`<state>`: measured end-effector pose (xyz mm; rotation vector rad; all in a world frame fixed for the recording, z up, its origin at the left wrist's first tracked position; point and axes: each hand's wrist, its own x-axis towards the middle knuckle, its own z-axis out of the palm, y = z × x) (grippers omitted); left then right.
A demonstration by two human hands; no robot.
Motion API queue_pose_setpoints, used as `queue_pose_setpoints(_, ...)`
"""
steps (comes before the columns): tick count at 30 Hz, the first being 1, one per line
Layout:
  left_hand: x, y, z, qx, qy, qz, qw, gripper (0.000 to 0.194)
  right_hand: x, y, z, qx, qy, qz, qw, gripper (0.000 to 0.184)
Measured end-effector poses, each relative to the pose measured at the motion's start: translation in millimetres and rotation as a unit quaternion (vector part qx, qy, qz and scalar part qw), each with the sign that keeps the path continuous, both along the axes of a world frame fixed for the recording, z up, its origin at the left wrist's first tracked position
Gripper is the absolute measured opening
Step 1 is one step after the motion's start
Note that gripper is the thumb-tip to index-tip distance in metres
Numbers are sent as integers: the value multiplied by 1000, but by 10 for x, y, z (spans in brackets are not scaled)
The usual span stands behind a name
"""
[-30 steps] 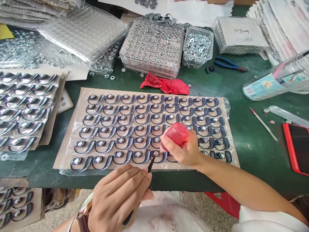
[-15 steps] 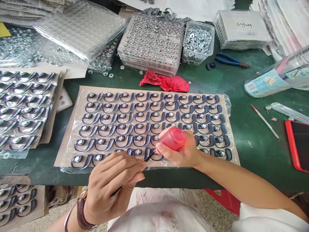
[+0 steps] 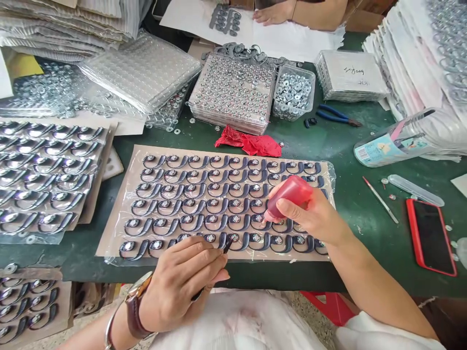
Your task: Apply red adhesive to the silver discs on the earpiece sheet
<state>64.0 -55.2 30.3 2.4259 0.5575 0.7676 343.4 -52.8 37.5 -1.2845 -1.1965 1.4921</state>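
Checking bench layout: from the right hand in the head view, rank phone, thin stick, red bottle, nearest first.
1. Red bottle: gripped in the right hand.
2. Thin stick: lying to the hand's right.
3. Phone: farther right, past the stick.

Wears a watch on the left arm, with a gold-toned case and a dark reddish-brown strap, plus a slim silvery bangle farther up. Dresses in a white garment blotched with reddish-brown smears, and has a loose white sleeve on the right arm.
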Motion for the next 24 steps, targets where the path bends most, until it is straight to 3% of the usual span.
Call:
queue_pose_setpoints(6,10,72,52,111,28,-15,993,16,-283,101,-241,63,-28,-47,997,16)
queue_pose_setpoints(13,73,137,-91,158,26,-13,987,16,-508,136,-506,158,-90,-59,982,14)
queue_pose_setpoints(24,129,54,-118,206,42,-1,978,16,-522,131,-547,208,-145,-50,966,15)
